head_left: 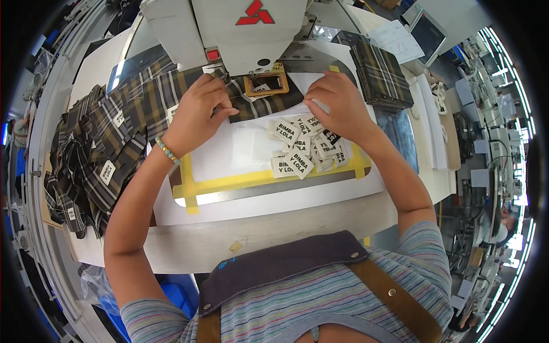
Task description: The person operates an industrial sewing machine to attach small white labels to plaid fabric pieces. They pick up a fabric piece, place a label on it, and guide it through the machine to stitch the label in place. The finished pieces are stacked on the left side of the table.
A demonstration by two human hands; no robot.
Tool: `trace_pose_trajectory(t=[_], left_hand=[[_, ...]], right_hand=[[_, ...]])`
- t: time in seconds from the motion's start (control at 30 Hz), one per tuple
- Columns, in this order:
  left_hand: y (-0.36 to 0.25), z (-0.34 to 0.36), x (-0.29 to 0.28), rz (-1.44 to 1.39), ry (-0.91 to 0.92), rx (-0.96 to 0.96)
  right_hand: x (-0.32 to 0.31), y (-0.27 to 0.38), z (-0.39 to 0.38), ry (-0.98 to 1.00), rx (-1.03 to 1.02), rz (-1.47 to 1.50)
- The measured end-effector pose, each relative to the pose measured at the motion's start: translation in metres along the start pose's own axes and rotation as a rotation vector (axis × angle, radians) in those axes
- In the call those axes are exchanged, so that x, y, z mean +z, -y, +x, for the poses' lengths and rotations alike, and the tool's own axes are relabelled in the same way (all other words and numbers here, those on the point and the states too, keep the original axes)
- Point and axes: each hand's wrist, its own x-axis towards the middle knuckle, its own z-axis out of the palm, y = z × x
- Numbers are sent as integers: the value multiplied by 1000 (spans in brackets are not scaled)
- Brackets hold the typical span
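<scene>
A dark plaid fabric piece lies beneath the brass-coloured clamp frame of a white sewing machine. Part of a white label shows inside that frame. My left hand, with a beaded bracelet at the wrist, is closed in a pinch at the piece's left edge. At its right corner, my right hand pinches the cloth between thumb and forefinger. Just below the fabric, a loose pile of square white labels with dark lettering lies on the white surface.
Heaped plaid pieces, some bearing labels, cover the left side. A neat stack of plaid pieces stands at the back right, near a paper sheet and a screen. Yellow tape borders the work surface.
</scene>
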Motion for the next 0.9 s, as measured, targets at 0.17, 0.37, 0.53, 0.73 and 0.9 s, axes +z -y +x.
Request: trace_pose_trajectory(t=[0.17, 0.37, 0.53, 0.73, 0.9], left_hand=[[-20, -3, 18, -383, -19, -375], [-11, -4, 24, -494, -99, -427], [-5, -13, 2, -271, 28, -236], [24, -47, -50, 187, 1, -73], [44, -89, -92, 353, -14, -207]], right_hand=[[3, 8, 3, -79, -75, -59], [28, 2, 18, -90, -207, -244], [6, 31, 14, 161, -324, -62], [-9, 36, 9, -16, -119, -1], [-21, 17, 3, -27, -67, -47]])
